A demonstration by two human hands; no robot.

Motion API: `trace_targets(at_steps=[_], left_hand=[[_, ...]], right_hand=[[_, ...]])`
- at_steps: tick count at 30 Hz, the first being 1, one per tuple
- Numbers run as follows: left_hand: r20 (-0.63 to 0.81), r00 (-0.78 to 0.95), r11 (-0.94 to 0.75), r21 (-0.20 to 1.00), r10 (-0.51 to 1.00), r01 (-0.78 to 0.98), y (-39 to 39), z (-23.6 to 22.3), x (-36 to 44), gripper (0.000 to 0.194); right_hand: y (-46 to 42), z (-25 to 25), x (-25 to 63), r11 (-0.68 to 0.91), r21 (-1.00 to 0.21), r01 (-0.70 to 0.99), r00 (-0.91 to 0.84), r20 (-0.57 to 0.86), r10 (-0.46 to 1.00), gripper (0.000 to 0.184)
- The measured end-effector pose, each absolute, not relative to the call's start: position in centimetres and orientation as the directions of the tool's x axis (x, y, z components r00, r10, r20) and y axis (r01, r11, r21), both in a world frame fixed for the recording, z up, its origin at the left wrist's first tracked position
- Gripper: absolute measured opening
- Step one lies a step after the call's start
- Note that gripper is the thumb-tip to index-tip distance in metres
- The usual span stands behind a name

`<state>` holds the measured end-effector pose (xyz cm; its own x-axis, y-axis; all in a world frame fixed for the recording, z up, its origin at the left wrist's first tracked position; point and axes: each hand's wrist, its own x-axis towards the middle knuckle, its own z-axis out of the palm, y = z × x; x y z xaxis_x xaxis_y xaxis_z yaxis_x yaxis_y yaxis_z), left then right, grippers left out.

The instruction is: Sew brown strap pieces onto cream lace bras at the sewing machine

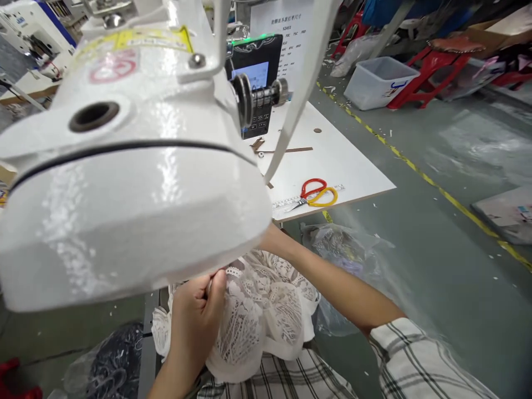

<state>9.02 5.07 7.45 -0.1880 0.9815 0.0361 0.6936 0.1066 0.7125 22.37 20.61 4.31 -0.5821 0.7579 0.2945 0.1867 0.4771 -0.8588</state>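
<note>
A cream lace bra (pixel 243 324) with scalloped cups lies bunched over my lap, below the head of a white sewing machine (pixel 145 210). My left hand (pixel 199 307) is closed, thumb pressed to the curled fingers, on the bra's upper edge just under the machine head. From the right, my forearm reaches in behind the machine; of my right hand (pixel 271 238) only the wrist part shows, and its fingers are hidden. The needle area is also covered by the machine head.
Red-and-yellow-handled scissors (pixel 318 194) and a ruler scale (pixel 286 200) are at the near edge of the white table (pixel 353 166). A control panel (pixel 255 83) stands behind the machine. Plastic bags (pixel 341 255) lie on the floor, with a clear bin (pixel 376 83) and red stool (pixel 436 72) beyond.
</note>
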Motion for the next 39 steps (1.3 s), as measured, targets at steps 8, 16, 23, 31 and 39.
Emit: trace_targets(at_steps=[8,16,23,31,39], left_hand=[[0.126,-0.132,0.026,0.616,0.983,0.787,4.6,6.4,8.6,0.029],[0.213,-0.105,-0.024,0.53,0.971,0.847,4.4,6.1,8.4,0.027],[0.231,-0.082,-0.049,0.509,0.97,0.859,4.2,5.8,8.1,0.025],[0.26,-0.105,-0.041,0.499,0.96,0.866,4.0,5.7,7.9,0.025],[0.309,-0.167,-0.017,0.513,0.936,0.858,3.7,4.9,7.1,0.025]], right_hand=[[20.4,3.7,22.3,0.425,-0.895,0.134,-0.553,0.288,0.782,0.009],[20.3,3.3,22.0,0.448,-0.888,0.106,-0.534,0.329,0.779,0.004],[20.1,3.6,22.1,0.428,-0.895,0.122,-0.525,0.308,0.794,0.004],[20.0,3.5,21.9,0.449,-0.887,0.113,-0.515,0.334,0.79,0.001],[19.7,3.3,21.7,0.475,-0.868,0.142,-0.494,0.354,0.794,0.005]])
